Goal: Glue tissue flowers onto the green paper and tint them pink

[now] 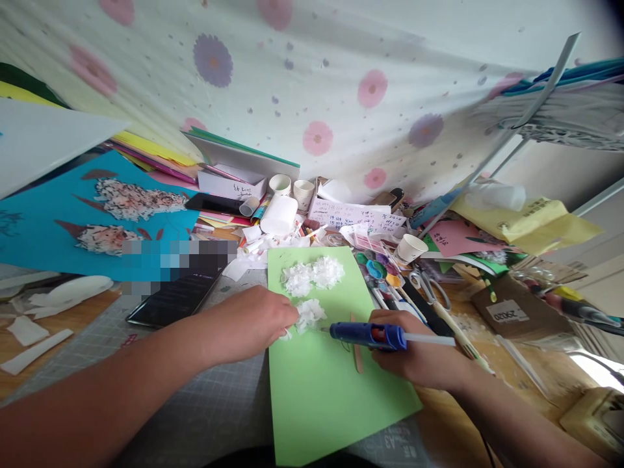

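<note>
A light green paper sheet point(322, 383) lies on a grey cutting mat point(214, 403) in front of me. Three clumps of shredded white paper sit on its upper part; the nearest clump point(310, 314) is under the fingertips of my left hand point(253, 322), which pinches or presses it. My right hand point(414, 354) grips a blue glue gun point(368, 335) held level, nozzle pointing left at that clump, a white glue stick jutting out its back. A wooden stick point(357, 351) lies on the green sheet under the gun.
A black tablet point(175, 296) rests left of the green sheet. A blue picture with white shredded shapes point(97, 221) lies at far left. Paper cups point(409, 248), scissors point(429, 289), paint pots, notes and coloured paper crowd the back and right. A flowered cloth hangs behind.
</note>
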`<state>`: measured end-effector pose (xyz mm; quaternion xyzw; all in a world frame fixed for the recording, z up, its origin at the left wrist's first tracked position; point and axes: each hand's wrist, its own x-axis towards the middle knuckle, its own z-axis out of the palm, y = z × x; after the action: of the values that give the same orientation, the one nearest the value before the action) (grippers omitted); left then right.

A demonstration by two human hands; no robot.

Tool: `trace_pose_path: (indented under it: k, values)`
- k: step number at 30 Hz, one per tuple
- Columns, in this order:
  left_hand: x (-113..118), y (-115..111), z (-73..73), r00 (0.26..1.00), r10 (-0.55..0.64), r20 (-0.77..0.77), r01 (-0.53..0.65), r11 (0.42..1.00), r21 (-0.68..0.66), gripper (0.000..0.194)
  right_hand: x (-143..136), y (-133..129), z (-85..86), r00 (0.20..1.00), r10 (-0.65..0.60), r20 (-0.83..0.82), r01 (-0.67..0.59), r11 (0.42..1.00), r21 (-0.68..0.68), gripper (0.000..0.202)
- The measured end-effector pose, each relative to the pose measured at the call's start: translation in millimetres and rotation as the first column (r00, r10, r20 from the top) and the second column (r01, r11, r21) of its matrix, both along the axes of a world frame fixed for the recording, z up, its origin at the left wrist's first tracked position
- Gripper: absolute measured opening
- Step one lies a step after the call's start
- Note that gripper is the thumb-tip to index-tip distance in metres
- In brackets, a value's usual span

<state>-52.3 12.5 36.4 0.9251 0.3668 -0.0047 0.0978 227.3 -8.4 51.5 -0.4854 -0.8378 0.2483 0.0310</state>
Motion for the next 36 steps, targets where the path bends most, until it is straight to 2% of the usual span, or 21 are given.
trace_pose_path:
  k: [2, 5, 8, 11, 13, 15, 17, 18, 19, 20, 21, 22, 23, 25, 26, 27, 29, 33, 36]
  values:
    - [-0.7, 0.2, -0.9, 1.000, -0.003, 0.007, 0.003, 1.000, 0.005, 0.016, -2.7, 4.0, 6.2, 0.996, -0.012, 0.091, 0.010, 1.000, 0.029, 0.015]
    - [-1.4, 0.8, -1.7, 1.000, -0.015, 0.021, 0.015, 1.000, 0.014, 0.015, -13.4, 12.2, 19.3, 0.981, 0.036, 0.189, -0.047, 0.998, 0.052, 0.021]
    - [-1.8, 1.2, -1.2, 1.000, -0.014, 0.026, 0.014, 1.000, -0.003, 0.015, -28.3, 23.1, 33.7, 0.973, 0.103, 0.206, -0.108, 0.994, 0.015, 0.024]
    - [-2.1, 1.0, -0.1, 1.000, -0.011, 0.024, 0.011, 1.000, -0.023, 0.016, -34.1, 34.1, 46.1, 0.969, 0.128, 0.213, -0.120, 0.991, -0.052, 0.017]
    - [-2.6, 0.9, -0.2, 1.000, -0.007, 0.024, 0.008, 1.000, -0.031, 0.016, -24.6, 37.7, 52.8, 0.976, 0.121, 0.181, -0.102, 0.989, -0.107, 0.022]
    - [-3.2, 1.0, -1.2, 1.000, -0.008, 0.024, 0.009, 0.999, -0.039, 0.015, -1.2, 35.0, 57.3, 0.994, 0.069, 0.088, -0.053, 0.984, -0.172, 0.019]
    - [-3.5, 1.5, -2.6, 0.999, -0.004, 0.036, 0.006, 0.999, -0.052, 0.016, 34.1, 24.2, 57.5, 0.995, -0.078, -0.061, 0.061, 0.968, -0.243, 0.014]
    - [-3.5, 2.0, -3.1, 0.999, 0.002, 0.047, 0.001, 0.998, -0.064, 0.017, 54.7, 15.6, 55.2, 0.966, -0.208, -0.152, 0.175, 0.964, -0.201, 0.017]
    - [-3.4, 2.6, -3.3, 0.998, 0.015, 0.064, -0.011, 0.997, -0.074, 0.019, 76.1, 5.1, 50.9, 0.907, -0.347, -0.238, 0.321, 0.937, -0.141, 0.022]
    - [-3.1, 3.4, -3.1, 0.996, 0.026, 0.083, -0.018, 0.996, -0.088, 0.020, 97.4, -6.9, 44.4, 0.829, -0.474, -0.297, 0.464, 0.879, -0.107, 0.026]
    - [-2.7, 4.2, -2.2, 0.993, 0.039, 0.108, -0.028, 0.995, -0.100, 0.020, 117.7, -19.8, 35.7, 0.721, -0.606, -0.337, 0.611, 0.785, -0.103, 0.030]
    - [-2.2, 5.0, -0.9, 0.989, 0.051, 0.135, -0.035, 0.993, -0.114, 0.021, 136.5, -32.9, 25.0, 0.581, -0.726, -0.368, 0.749, 0.653, -0.106, 0.034]
    - [-1.7, 5.8, 1.0, 0.985, 0.061, 0.160, -0.039, 0.989, -0.140, 0.022, 153.1, -45.3, 12.7, 0.456, -0.786, -0.417, 0.835, 0.540, -0.105, 0.036]
    - [-0.4, 6.6, 5.3, 0.972, 0.117, 0.204, -0.081, 0.980, -0.180, 0.024, 178.7, -65.3, -13.0, 0.262, -0.829, -0.495, 0.931, 0.352, -0.097, 0.034]
    - [0.3, 6.7, 7.2, 0.963, 0.147, 0.224, -0.102, 0.974, -0.201, 0.025, 187.7, -71.7, -24.9, 0.185, -0.848, -0.497, 0.960, 0.264, -0.093, 0.034]
    - [1.1, 6.5, 8.4, 0.952, 0.181, 0.246, -0.127, 0.968, -0.218, 0.025, 194.2, -75.4, -35.0, 0.144, -0.863, -0.483, 0.975, 0.208, -0.080, 0.034]
    - [2.9, 5.7, 8.6, 0.926, 0.242, 0.288, -0.173, 0.954, -0.244, 0.024, 201.2, -75.0, -48.4, 0.137, -0.890, -0.435, 0.987, 0.162, -0.020, 0.035]
    - [6.2, 4.3, 0.4, 0.872, 0.358, 0.334, -0.255, 0.915, -0.313, 0.023, 200.0, -56.9, -51.7, 0.255, -0.951, -0.174, 0.947, 0.209, 0.245, 0.039]
    - [6.7, 4.5, -6.3, 0.844, 0.412, 0.345, -0.281, 0.886, -0.370, 0.023, 197.2, -49.8, -49.3, 0.253, -0.967, -0.019, 0.905, 0.230, 0.358, 0.047]
